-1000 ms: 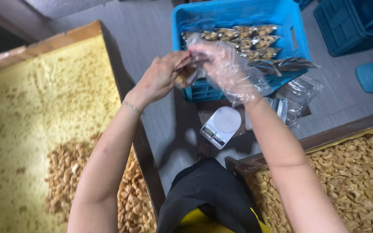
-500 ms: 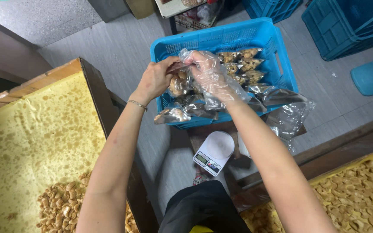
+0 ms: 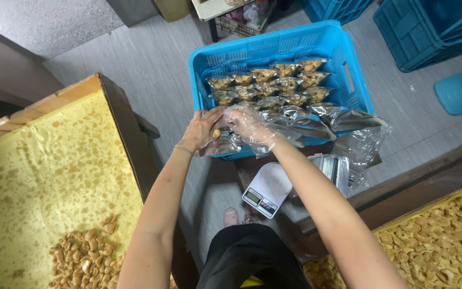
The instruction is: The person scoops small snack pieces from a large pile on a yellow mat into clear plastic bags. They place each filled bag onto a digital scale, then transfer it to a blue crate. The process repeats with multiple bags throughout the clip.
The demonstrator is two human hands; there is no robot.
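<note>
Left hand: bare left hand (image 3: 203, 128) pinching clear plastic snack bag (image 3: 225, 140), crate's seven o'clock edge.
Right hand: plastic-gloved right hand (image 3: 252, 128) gripping same bag.
Crate: blue slotted plastic crate (image 3: 274, 45), filled packets inside.

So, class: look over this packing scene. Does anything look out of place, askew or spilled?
Nothing looks spilled. The filled clear snack bags lie in neat rows in the blue plastic crate. The one untidy spot is the loose heap of empty clear bags draped over the crate's near right corner. Both hands, left and right, hold a bag at the rim.
</note>
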